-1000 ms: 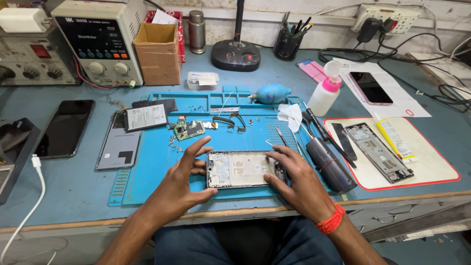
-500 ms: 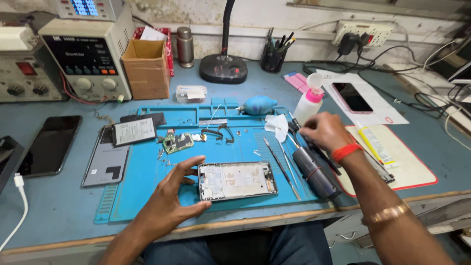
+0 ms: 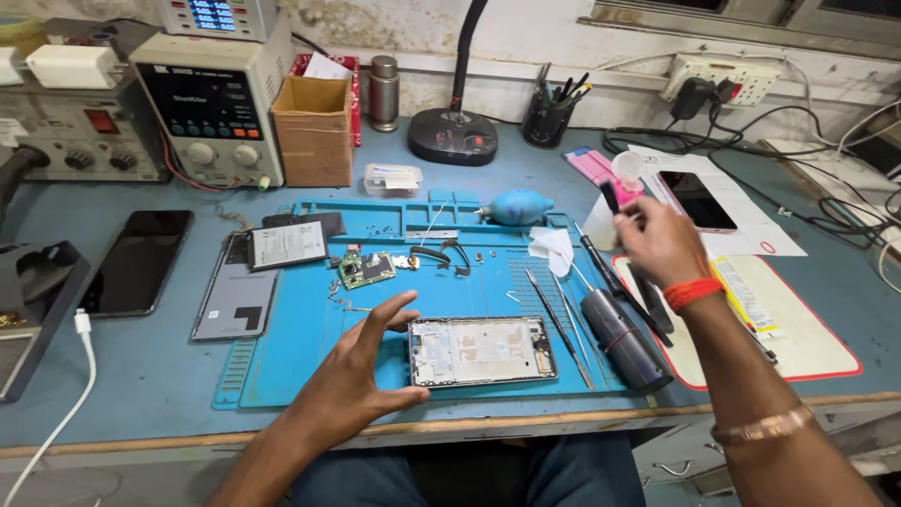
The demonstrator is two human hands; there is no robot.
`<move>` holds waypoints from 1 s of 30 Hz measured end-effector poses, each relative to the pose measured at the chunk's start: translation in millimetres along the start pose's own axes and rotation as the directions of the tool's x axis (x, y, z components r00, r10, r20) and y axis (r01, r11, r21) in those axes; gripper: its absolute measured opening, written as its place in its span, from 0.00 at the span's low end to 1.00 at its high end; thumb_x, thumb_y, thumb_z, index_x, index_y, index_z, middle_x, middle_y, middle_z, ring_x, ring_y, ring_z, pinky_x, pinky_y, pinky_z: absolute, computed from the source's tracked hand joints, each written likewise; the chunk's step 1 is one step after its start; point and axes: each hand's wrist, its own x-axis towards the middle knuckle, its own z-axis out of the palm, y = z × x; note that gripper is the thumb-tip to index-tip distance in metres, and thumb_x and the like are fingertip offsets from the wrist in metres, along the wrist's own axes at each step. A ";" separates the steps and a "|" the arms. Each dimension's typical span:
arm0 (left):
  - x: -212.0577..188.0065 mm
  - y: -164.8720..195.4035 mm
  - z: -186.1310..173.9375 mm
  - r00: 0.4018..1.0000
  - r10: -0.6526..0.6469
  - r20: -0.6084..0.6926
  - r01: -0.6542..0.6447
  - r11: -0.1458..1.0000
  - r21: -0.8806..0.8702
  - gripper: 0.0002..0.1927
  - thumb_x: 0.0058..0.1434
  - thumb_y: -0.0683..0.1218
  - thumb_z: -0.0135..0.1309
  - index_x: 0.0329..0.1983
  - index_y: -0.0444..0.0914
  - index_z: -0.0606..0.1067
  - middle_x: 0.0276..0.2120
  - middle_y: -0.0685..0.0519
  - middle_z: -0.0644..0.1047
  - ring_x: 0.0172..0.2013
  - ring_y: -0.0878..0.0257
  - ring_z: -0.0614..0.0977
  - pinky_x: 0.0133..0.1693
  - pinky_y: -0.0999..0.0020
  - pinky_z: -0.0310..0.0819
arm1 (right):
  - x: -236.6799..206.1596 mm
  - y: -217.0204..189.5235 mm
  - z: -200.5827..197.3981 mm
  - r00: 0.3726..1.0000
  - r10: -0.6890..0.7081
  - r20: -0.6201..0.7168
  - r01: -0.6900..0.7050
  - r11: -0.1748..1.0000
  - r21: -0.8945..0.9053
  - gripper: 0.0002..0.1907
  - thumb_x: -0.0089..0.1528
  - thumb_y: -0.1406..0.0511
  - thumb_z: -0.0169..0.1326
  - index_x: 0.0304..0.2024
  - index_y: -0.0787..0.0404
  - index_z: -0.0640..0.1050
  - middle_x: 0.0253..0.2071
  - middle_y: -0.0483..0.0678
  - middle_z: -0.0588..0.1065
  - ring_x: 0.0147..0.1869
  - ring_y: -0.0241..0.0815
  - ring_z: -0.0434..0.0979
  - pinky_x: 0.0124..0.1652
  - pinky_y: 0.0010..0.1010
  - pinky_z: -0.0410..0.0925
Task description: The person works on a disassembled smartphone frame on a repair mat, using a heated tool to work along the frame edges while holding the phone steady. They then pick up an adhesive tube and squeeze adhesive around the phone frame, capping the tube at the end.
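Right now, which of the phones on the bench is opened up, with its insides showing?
The phone frame on the blue mat, beside the left hand; the other phones lie dark-screened and closed.

Lit blue digital screen (image 3: 212, 13) top left, on unit above power supply with dark display panel (image 3: 203, 97). Open brown cardboard box (image 3: 313, 130) just right of it; red packet (image 3: 328, 66) behind. Small clear plastic box (image 3: 392, 179) before it. Black phone screen (image 3: 138, 260) far left; another dark phone (image 3: 697, 200) far right on white paper. White label on battery (image 3: 288, 245).
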 end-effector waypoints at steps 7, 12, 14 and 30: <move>-0.8 0.7 3.0 1.000 0.016 -0.008 -0.016 1.000 0.002 0.58 0.42 0.47 0.74 0.73 0.50 0.52 0.59 0.46 0.75 0.61 0.49 0.76 0.60 0.53 0.70 | -43.8 -111.0 15.8 0.786 -0.617 0.043 0.583 0.762 0.280 0.05 0.58 0.68 0.62 0.37 0.55 0.84 0.30 0.45 0.80 0.37 0.42 0.79 0.43 0.37 0.68; -4.1 -0.6 3.8 0.997 0.068 -0.020 -0.069 0.997 -0.028 0.59 0.44 0.46 0.74 0.74 0.48 0.49 0.62 0.44 0.74 0.62 0.47 0.75 0.59 0.52 0.69 | -57.3 -151.2 31.5 0.711 -0.669 0.219 0.631 0.743 0.222 0.08 0.57 0.61 0.66 0.35 0.55 0.81 0.30 0.42 0.77 0.40 0.43 0.73 0.52 0.41 0.60; -4.6 -1.9 3.0 0.996 0.086 -0.024 -0.087 0.996 -0.038 0.58 0.45 0.45 0.74 0.73 0.47 0.49 0.62 0.44 0.74 0.62 0.46 0.75 0.59 0.51 0.70 | -54.4 -157.1 35.1 0.692 -0.678 0.248 0.630 0.735 0.250 0.09 0.56 0.60 0.66 0.33 0.54 0.79 0.30 0.40 0.77 0.41 0.42 0.73 0.54 0.41 0.59; -5.2 -6.9 6.2 0.998 0.067 -0.003 -0.067 0.997 -0.029 0.52 0.46 0.47 0.73 0.69 0.45 0.52 0.61 0.40 0.73 0.63 0.45 0.75 0.59 0.50 0.71 | -49.7 -169.2 44.9 0.510 -0.840 0.188 0.829 0.538 0.153 0.09 0.55 0.61 0.66 0.28 0.52 0.76 0.29 0.43 0.72 0.43 0.48 0.73 0.56 0.44 0.60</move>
